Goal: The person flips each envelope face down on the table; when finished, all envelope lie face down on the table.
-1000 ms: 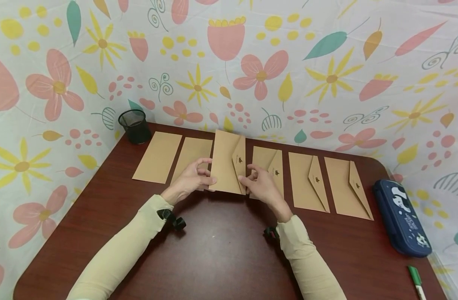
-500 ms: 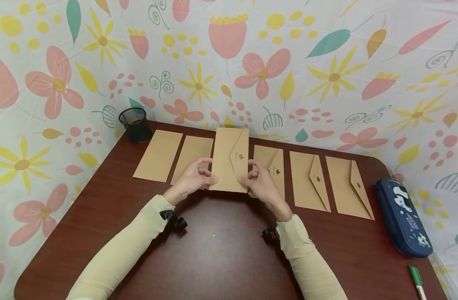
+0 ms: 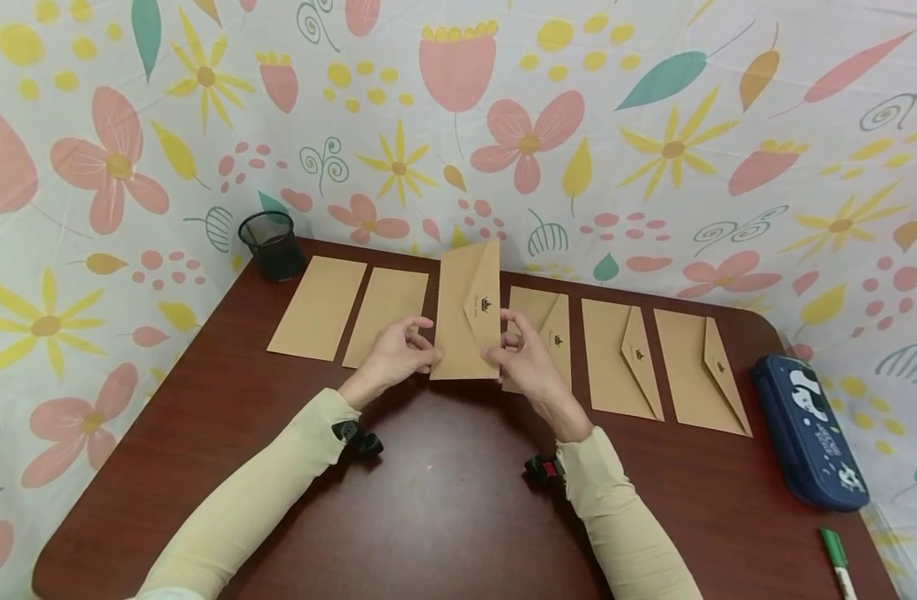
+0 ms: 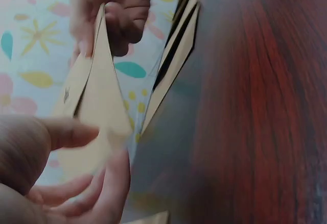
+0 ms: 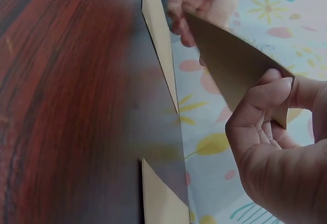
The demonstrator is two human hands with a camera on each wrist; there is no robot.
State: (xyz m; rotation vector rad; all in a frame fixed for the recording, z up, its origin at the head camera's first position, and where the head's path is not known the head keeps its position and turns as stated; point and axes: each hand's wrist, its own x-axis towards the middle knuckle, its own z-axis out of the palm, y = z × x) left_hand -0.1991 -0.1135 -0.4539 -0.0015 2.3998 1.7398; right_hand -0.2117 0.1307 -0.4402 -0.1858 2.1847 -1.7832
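Observation:
A kraft-paper envelope (image 3: 458, 317) with a pointed side flap and a dark crown print is held up over the middle of the row. My left hand (image 3: 400, 354) pinches its lower left edge, thumb in front. On the opposite edge, my right hand (image 3: 532, 362) pinches the paper, with curled fingers behind it, as the right wrist view shows on the envelope's plain back (image 5: 230, 63). Left of it lie two plain-faced envelopes, one at the far left (image 3: 319, 308) and one beside my left hand (image 3: 387, 308). To the right, an envelope (image 3: 537, 304) is partly hidden by my right hand.
Two more flapped envelopes (image 3: 619, 358) (image 3: 699, 371) continue the row rightward on the dark wooden table (image 3: 428, 517). A black mesh pen holder (image 3: 273, 250) stands at the back left corner. A blue pencil case (image 3: 807, 433) and a green-capped marker (image 3: 836, 558) lie at the right.
The held envelope has shifted slightly right and tilted, its top edge now slanting up to the right. Both hands keep their grip, and the left has moved a little right with it.

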